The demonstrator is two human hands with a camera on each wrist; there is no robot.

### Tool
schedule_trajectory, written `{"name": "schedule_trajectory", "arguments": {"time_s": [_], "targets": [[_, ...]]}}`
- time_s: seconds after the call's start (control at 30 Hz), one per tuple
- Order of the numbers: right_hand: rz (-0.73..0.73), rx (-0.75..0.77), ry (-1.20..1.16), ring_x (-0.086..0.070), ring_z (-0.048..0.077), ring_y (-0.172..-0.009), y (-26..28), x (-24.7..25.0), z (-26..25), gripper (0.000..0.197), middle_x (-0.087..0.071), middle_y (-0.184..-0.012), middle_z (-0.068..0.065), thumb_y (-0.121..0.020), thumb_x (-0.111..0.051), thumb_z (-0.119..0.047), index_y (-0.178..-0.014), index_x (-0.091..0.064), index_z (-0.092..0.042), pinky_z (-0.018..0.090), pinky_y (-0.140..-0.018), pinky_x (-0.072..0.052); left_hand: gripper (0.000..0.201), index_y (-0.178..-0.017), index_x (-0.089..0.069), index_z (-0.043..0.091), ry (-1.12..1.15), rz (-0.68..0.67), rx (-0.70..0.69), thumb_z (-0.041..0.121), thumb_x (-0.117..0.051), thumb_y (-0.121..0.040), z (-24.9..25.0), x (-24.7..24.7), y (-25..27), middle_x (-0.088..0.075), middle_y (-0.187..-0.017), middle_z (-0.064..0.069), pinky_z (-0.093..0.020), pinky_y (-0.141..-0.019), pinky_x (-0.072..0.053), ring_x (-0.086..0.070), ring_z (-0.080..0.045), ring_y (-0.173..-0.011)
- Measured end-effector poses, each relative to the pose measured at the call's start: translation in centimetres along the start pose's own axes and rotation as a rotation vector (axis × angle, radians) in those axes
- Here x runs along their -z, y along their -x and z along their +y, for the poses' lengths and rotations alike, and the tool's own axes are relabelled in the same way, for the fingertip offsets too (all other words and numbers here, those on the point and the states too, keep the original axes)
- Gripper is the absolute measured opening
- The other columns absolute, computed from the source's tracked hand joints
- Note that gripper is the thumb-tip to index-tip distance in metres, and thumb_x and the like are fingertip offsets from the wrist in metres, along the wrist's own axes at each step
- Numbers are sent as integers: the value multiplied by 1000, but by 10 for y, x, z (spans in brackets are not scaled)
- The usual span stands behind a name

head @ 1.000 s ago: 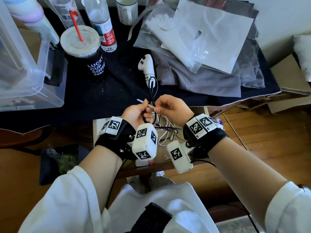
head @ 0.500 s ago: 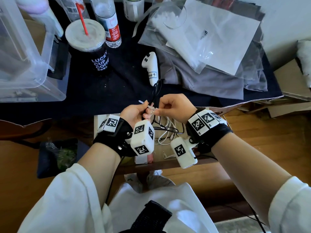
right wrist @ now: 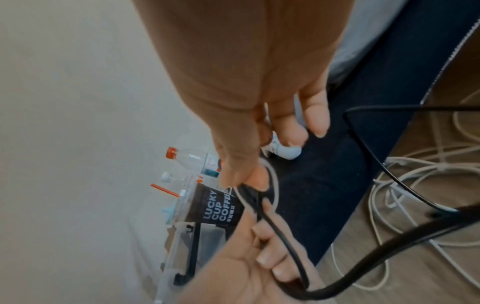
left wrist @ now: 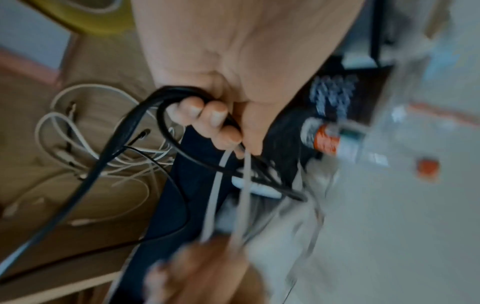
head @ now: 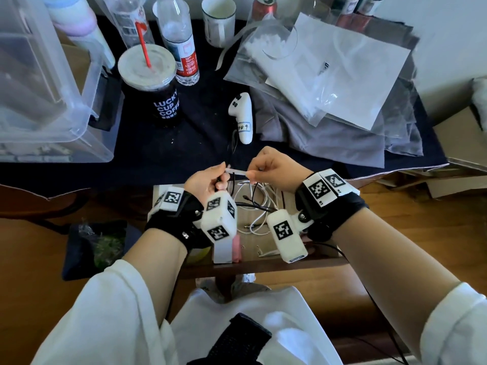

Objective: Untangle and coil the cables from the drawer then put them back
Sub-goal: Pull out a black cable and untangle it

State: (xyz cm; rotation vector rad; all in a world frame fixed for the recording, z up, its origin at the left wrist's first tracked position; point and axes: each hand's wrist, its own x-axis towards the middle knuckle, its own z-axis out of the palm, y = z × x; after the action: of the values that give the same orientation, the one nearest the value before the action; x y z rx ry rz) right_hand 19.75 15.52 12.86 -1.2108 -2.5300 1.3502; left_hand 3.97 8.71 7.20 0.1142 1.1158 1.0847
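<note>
A black cable (left wrist: 166, 96), gathered in loops, sits in my left hand (head: 220, 177), whose fingers (left wrist: 213, 117) curl round it. A thin white tie (head: 238, 172) stretches level between both hands. My right hand (head: 253, 172) pinches its right end with thumb and forefinger (right wrist: 249, 174), and the tie (right wrist: 272, 185) loops round the black cable (right wrist: 275, 226) there. Both hands hover over the open wooden drawer (head: 263, 259), where tangled white cables (head: 261, 204) and a thin black lead lie loose.
Beyond the drawer, a table under a dark cloth holds a coffee cup with a red straw (head: 155, 88), a water bottle (head: 181, 48), a white controller (head: 243, 114), a clear plastic bin (head: 39, 101) at left and a pile of plastic bags (head: 329, 83) at right.
The hands have drawn slightly apart and the white tie now lies stretched straight between them. The black loop that stood up above the hands is down.
</note>
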Motion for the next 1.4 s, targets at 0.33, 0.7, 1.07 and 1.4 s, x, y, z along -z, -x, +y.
{"name": "schedule_trajectory", "arguments": {"time_s": [0.33, 0.7, 1.07, 1.4], "targets": [[-64, -119, 48, -42, 8, -51, 2, -8, -4, 46, -46, -50, -7, -93, -45, -46, -53, -49, -22, 24, -59, -36, 20, -78, -46, 13, -32, 60, -80, 18, -45, -98, -2, 3, 5, -47, -60, 2, -16, -41, -31, -36, -4, -39], [336, -98, -710, -36, 4, -34, -20, -1, 13, 44, -41, -38, -5, -97, -43, -19, -55, -43, -10, 13, -42, -33, 34, -80, -47, 17, 140, 235, -83, 30, -25, -103, 4, 54, 4, -39, -37, 9, -13, -33, -24, -30, -2, -27], [236, -197, -339, -50, 1, -57, -65, -26, 27, 22, -59, -80, 0, -94, -50, -20, -106, -62, -5, 10, -58, -40, 31, -85, -49, 12, 140, 161, -73, 26, -28, -103, -5, 61, -8, -46, -42, 7, -13, -35, -29, -35, -3, -30], [91, -186, -78, -48, 24, -123, -101, -28, 9, 57, -46, -138, 12, -86, -47, 7, -140, -37, -10, 32, -106, -38, 36, -77, -45, 15, 119, 223, -62, 25, -22, -103, 2, 84, -2, -44, -35, 6, -10, -32, -27, -35, -1, -26]]}}
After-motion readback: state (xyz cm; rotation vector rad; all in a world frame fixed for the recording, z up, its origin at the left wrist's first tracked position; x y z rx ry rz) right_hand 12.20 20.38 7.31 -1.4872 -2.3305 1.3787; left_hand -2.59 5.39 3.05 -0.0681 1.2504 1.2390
